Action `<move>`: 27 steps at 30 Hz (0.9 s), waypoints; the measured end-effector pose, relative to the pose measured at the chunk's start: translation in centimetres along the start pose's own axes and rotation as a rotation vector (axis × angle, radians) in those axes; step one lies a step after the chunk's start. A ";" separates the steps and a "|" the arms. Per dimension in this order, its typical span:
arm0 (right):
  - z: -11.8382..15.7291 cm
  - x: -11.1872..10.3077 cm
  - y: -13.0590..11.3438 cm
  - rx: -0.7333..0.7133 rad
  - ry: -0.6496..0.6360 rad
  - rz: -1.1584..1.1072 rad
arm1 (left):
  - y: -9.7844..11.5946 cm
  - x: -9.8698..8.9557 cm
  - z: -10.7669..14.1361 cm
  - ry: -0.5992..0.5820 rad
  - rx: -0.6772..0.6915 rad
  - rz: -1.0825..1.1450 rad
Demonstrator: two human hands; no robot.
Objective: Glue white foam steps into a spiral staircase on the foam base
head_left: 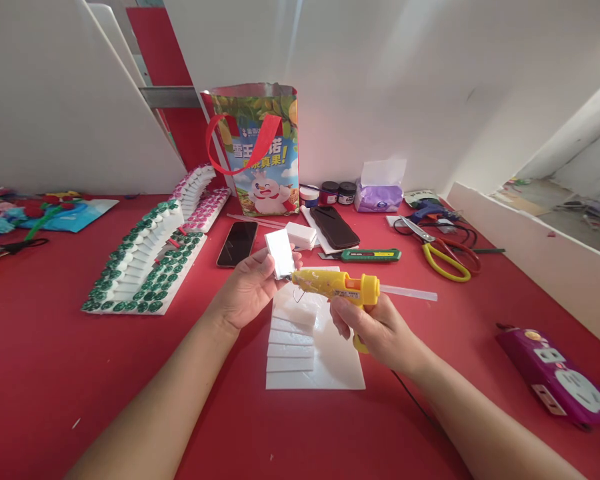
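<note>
My left hand point(253, 285) pinches a small white foam board piece point(279, 252), held upright above the table. In my right hand point(375, 327) is a yellow hot glue gun point(325, 283), with a clear glue stick point(410, 293) poking out of its back. The gun's nozzle is at the lower edge of the held piece; whether it touches I cannot tell. Below both hands lies a white foam board sheet point(337, 360). Several white strips point(290, 352) overlap like steps along its left side.
Behind the hands are a stack of white pieces point(301, 235), two phones point(237, 244), a green utility knife point(370, 255) and scissors point(437, 250). Stair-like decorated models point(147, 260) stand left, a gift bag point(265, 153) at the back, a purple power strip point(555, 373) right.
</note>
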State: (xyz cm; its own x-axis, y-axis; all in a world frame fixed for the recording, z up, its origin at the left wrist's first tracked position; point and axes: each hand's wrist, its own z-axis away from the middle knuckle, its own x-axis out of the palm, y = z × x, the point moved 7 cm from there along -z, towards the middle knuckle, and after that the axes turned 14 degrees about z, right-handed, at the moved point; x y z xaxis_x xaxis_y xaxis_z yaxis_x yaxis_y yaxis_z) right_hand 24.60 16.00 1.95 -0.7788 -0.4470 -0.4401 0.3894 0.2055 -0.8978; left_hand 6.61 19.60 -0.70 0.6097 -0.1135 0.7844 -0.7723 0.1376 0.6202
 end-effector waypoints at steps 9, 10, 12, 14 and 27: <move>0.4 -1.4 -1.5 -0.115 0.141 -0.168 | -0.4 0.2 0.1 -0.016 -0.030 -0.031; 0.4 -1.8 -1.6 -0.133 0.188 -0.167 | -0.5 0.3 0.2 -0.027 -0.044 -0.041; 0.5 -2.4 -1.6 -0.164 0.249 -0.161 | -0.8 0.4 0.4 -0.037 -0.080 -0.063; 0.5 -2.6 -1.6 -0.182 0.272 -0.146 | -1.0 0.4 0.6 -0.038 -0.111 -0.079; 0.4 -2.3 -1.2 -0.141 0.277 -0.079 | -1.3 0.7 0.7 -0.097 -0.140 -0.119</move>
State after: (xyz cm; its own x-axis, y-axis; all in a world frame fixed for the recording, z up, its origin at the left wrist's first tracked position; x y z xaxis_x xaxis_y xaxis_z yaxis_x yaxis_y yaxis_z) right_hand 26.12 16.47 4.08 -0.9155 -0.2166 -0.3390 0.2656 0.3074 -0.9138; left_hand 7.95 18.61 -0.93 0.6701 -0.2304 0.7056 -0.6593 0.2521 0.7084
